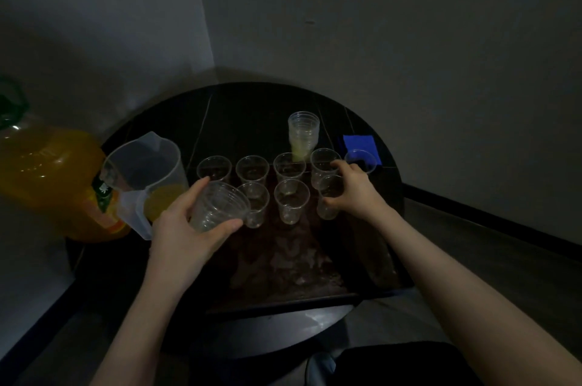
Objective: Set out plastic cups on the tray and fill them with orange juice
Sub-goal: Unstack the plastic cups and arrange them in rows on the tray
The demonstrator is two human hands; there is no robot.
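Several clear plastic cups stand empty in two rows on a dark patterned tray. My left hand grips a nested stack of clear cups, tilted, at the tray's left side. My right hand grips the rightmost front-row cup, which stands on the tray. A clear pitcher with a little orange juice in it sits left of the tray. A big orange juice bottle stands at the far left.
Another cup stack with pale liquid at its bottom stands behind the rows. One single cup sits beside a blue cloth at the right. The round dark table fills a wall corner.
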